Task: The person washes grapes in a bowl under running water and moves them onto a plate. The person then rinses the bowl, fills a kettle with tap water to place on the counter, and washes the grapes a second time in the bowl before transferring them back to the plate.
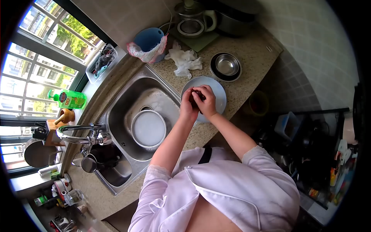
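Both hands are cupped over a light blue plate (220, 96) on the countertop. Between them is a dark reddish-brown rounded lump (198, 95), mostly covered by the fingers, so its kind cannot be made out. My left hand (188, 105) curls around its left side. My right hand (208, 101) closes over it from the right, with the thumb pressed against it. Just beyond the plate, a small steel bowl (227, 65) sits inside a larger bowl (238, 73).
Left of the hands is a steel sink (119, 116) holding a round white-bottomed pan (148, 129), with a chrome faucet (83, 133). A crumpled white bag (183, 60), blue bucket (148, 40) and glass kettle (191, 23) stand behind. Green soap bottle (71, 99) is by the window.
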